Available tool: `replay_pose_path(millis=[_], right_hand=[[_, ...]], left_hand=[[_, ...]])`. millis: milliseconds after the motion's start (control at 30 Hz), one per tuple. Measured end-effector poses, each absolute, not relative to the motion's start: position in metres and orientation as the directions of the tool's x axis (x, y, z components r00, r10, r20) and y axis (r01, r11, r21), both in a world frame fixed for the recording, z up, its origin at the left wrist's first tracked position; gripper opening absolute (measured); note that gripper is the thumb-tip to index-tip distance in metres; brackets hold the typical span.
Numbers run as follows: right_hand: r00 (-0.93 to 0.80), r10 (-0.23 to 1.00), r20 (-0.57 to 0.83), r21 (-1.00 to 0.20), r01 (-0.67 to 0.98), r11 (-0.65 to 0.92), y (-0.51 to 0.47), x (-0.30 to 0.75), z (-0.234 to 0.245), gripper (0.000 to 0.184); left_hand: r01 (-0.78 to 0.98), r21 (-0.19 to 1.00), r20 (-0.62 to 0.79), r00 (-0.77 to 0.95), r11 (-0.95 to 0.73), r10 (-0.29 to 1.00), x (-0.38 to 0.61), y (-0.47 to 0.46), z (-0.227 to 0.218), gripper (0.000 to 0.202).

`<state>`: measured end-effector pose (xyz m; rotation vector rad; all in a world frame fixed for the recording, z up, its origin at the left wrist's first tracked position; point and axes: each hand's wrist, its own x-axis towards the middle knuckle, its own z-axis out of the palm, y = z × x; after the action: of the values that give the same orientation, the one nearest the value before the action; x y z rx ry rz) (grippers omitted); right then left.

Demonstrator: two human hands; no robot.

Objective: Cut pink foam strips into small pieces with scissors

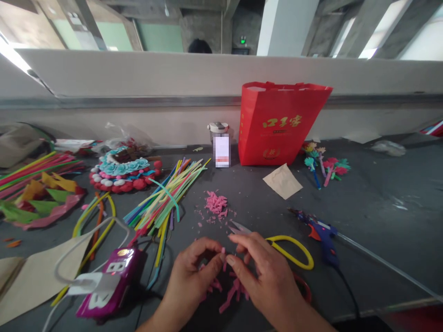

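Note:
My left hand (pixel 194 272) and my right hand (pixel 263 267) meet low in the middle of the view, both pinching a small pink fuzzy stick piece (pixel 223 256) between fingertips. More pink fuzzy pieces (pixel 231 290) lie on the dark table (pixel 380 207) under my hands. Just behind my right hand lie yellow-handled scissors (pixel 290 249), blades pointing left. A small heap of pink cuttings (pixel 216 203) sits a little farther back.
A blue glue gun (pixel 321 233) with cord lies at right. A bundle of coloured fuzzy sticks (pixel 169 193) lies at left, a purple power strip (pixel 110 281) at lower left. A red bag (pixel 277 122), a flower-decorated cake model (pixel 121 170) and small craft flowers (pixel 325 166) stand farther back.

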<state>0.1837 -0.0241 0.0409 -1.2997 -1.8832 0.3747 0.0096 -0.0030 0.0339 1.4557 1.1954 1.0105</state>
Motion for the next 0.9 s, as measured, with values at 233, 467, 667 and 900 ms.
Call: replay_pose_path(millis=[233, 467, 667, 900], right_hand=[[-0.167, 0.888, 0.429, -0.680, 0.588, 0.439, -0.029, 0.187, 0.023, 0.005], [-0.205, 0.870, 0.449, -0.595, 0.658, 0.462, -0.032, 0.191, 0.017, 0.010], [-0.202, 0.878, 0.435, -0.660, 0.592, 0.463, -0.034, 0.189, 0.016, 0.012], [-0.120, 0.922, 0.369, -0.782, 0.496, 0.378, -0.038, 0.182, 0.018, 0.014]], left_hand=[[0.262, 0.964, -0.008, 0.218, -0.051, 0.976, 0.023, -0.007, 0.036, 0.010], [0.282, 0.958, -0.018, 0.260, -0.058, 0.965, 0.026, -0.011, 0.029, 0.012], [0.313, 0.938, 0.051, 0.297, -0.148, 0.954, 0.021, -0.013, 0.035, 0.013], [0.423, 0.886, 0.042, 0.331, -0.188, 0.943, 0.022, -0.014, 0.041, 0.013]])
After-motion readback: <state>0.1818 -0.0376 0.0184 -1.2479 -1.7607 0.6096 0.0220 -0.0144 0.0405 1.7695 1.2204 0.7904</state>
